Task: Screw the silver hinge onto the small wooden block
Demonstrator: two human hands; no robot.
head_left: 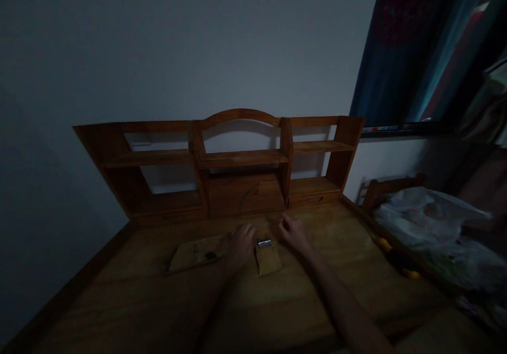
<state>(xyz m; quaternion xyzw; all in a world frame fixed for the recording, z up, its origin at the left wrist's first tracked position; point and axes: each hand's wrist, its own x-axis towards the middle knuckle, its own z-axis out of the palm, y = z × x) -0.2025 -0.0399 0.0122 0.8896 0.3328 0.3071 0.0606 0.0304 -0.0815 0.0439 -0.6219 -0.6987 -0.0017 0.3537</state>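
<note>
A small piece of cardboard [269, 260] lies on the wooden desktop between my two hands. At its far edge sits a shiny metal fitting [264, 242], perhaps a clip or hinge; the dim light hides its exact kind. My left hand [241, 243] is just left of the fitting, its fingers curled together, and what they may hold is hidden. To the left of that hand lies a larger, flat cardboard piece [194, 252] with a dark hole. My right hand [292, 231] is closed in a pinch to the right of the fitting, and anything in it is too small to make out.
A wooden shelf unit [243, 157] with several compartments stands along the back of the desktop [158, 301]. Near the right edge lies a yellow and black tool [396, 259], apparently a screwdriver. Beyond that edge are plastic bags [431, 211] and a wooden chair back [392, 185].
</note>
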